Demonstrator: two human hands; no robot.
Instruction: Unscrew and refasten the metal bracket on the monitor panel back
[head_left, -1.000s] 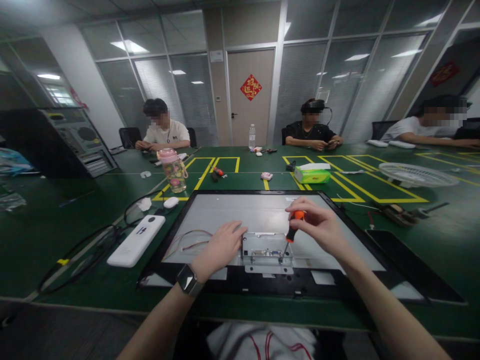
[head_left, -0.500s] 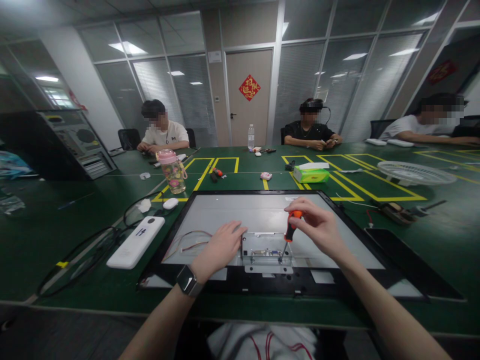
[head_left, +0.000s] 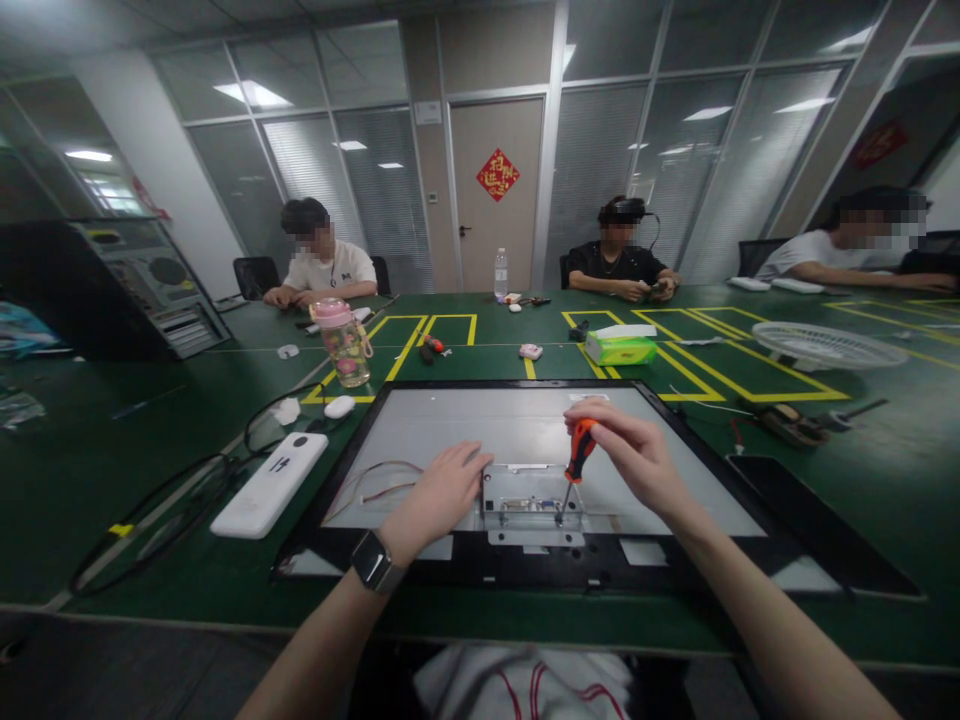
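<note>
A display panel (head_left: pixel 420 415) with a black frame lies face down on the green table. Near its front edge stands a metal bracket (head_left: pixel 525 480) with video ports along its lower part. My left hand (head_left: pixel 442 500) grips the bracket's left end, fingers fairly straight and the thumb mostly hidden. In my right hand (head_left: pixel 630 450) is an orange and black screwdriver (head_left: pixel 579 450), pinched at the top of its handle. It tilts slightly, and its tip meets the bracket's lower right, beside the blue port. Any screw there is too small to make out. Thin wires (head_left: pixel 390 485) lie left of the bracket.
Left of the panel are a white power bank (head_left: pixel 271 485), black cables (head_left: pixel 161 510) and a pink-lidded bottle (head_left: pixel 343 345). A dark flat panel (head_left: pixel 817 520) lies to the right. Beyond are a green tissue pack (head_left: pixel 621 348), a white fan grille (head_left: pixel 825 345) and several seated people.
The screwdriver handle has turned and shifted slightly left, with the right-hand fingers moving around it. Its tip stays at the same spot. My left hand keeps its place on the bracket.
</note>
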